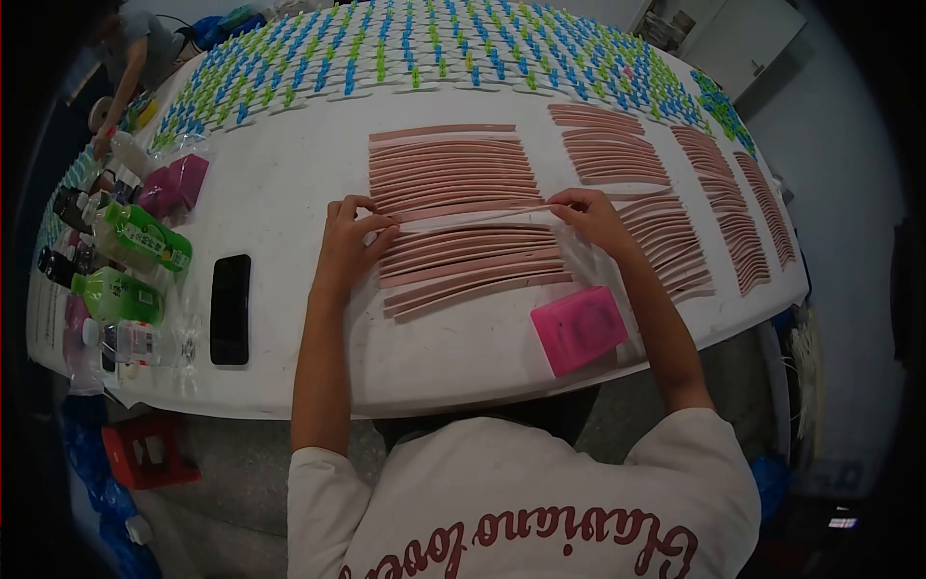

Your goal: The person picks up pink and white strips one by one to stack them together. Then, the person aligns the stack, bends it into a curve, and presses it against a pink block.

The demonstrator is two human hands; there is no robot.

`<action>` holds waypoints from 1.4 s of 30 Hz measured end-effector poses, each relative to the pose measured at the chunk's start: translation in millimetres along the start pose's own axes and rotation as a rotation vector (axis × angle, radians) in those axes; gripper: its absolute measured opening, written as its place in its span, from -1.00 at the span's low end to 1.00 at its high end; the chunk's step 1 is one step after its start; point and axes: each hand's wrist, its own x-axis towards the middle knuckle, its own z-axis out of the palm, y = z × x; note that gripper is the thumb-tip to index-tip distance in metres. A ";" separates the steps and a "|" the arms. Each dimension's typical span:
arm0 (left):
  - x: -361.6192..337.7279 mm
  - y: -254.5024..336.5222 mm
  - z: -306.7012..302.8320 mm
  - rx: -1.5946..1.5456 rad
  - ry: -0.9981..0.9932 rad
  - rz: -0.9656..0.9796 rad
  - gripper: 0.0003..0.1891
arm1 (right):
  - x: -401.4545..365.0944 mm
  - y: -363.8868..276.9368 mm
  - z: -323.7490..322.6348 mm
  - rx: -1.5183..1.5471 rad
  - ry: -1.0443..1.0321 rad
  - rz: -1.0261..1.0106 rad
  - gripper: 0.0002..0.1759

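Observation:
Pink strips [453, 174] lie side by side in a stack on the white table [280, 318], with a lower group of strips [473, 256] just below. Between the two groups, one pink strip [473, 211] stretches from hand to hand. My left hand [359, 241] pinches its left end, with thumb and forefinger together. At the right end, the fingertips of my right hand [584, 214] are closed on the same strip. A bright pink box [579, 330] sits below my right hand.
More strip stacks [723, 203] lie to the right. Rows of blue and green clips [415, 48] cover the far side. Bottles [121, 296], pink boxes [174, 185] and a black phone [231, 309] are at left. A co-worker [135, 58] bends at the upper left.

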 end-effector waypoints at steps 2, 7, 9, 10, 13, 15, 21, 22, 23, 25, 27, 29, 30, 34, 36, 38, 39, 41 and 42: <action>0.6 -0.4 0.5 -0.006 -0.004 0.005 -0.84 | 0.8 6.0 2.9 -0.033 0.001 -0.025 -0.75; 0.5 -3.0 2.8 0.014 0.011 0.016 -0.85 | 2.3 15.9 4.6 -0.120 -0.008 -0.074 -0.74; 0.2 -2.7 1.5 0.015 0.006 0.016 -0.86 | 2.7 18.0 4.3 -0.147 -0.034 -0.126 -0.75; 0.1 -2.6 0.8 0.015 0.001 0.016 -0.87 | 3.0 19.0 4.1 -0.146 -0.033 -0.125 -0.75; 0.0 -3.0 0.0 -0.016 -0.002 0.007 -0.88 | 1.7 20.7 3.5 -0.158 -0.070 -0.127 -0.76; 0.1 -3.1 -0.7 -0.023 -0.004 0.012 -0.88 | 0.0 20.0 4.7 -0.136 -0.052 -0.157 -0.78; -0.1 -6.5 0.3 -0.032 0.005 0.036 -0.87 | -2.4 16.0 3.1 -0.138 -0.077 -0.123 -0.78; -0.2 -6.3 0.0 -0.033 0.007 0.036 -0.87 | -2.9 15.3 3.4 -0.137 -0.076 -0.122 -0.78; -0.1 -5.9 -0.2 -0.033 0.006 0.036 -0.87 | -3.3 15.1 3.6 -0.133 -0.068 -0.137 -0.80; -0.1 -5.4 -0.6 -0.027 0.009 0.030 -0.87 | -3.4 14.5 3.5 -0.129 -0.060 -0.152 -0.83; 0.1 -5.7 -0.6 -0.025 0.011 0.031 -0.87 | -3.0 14.8 2.3 -0.128 -0.087 -0.121 -0.79; 0.4 -6.2 -0.8 -0.022 0.014 0.032 -0.87 | -2.5 15.0 2.9 -0.132 -0.082 -0.118 -0.80; 0.4 -6.4 -0.5 -0.029 0.013 0.028 -0.87 | -2.4 15.2 3.3 -0.137 -0.078 -0.114 -0.80; 0.5 -5.7 -0.4 -0.033 0.011 0.019 -0.87 | -1.7 13.2 4.9 -0.156 -0.061 -0.162 -0.80; 0.3 -6.3 -0.6 -0.038 0.015 0.026 -0.87 | -2.5 6.2 4.4 -0.186 -0.002 -0.123 -0.78; 0.2 -7.4 -0.2 -0.043 0.018 0.034 -0.87 | -3.0 -0.5 4.7 -0.150 0.003 -0.109 -0.79; 0.3 -8.2 0.3 -0.040 0.023 0.047 -0.86 | -3.5 -3.7 4.9 -0.113 0.010 -0.095 -0.80; 0.6 -8.7 0.6 -0.037 0.026 0.061 -0.86 | -4.5 -10.5 5.4 -0.100 0.043 -0.139 -0.80; 0.7 -8.4 0.3 -0.045 0.020 0.065 -0.86 | -4.8 -12.3 5.7 -0.087 0.075 -0.182 -0.81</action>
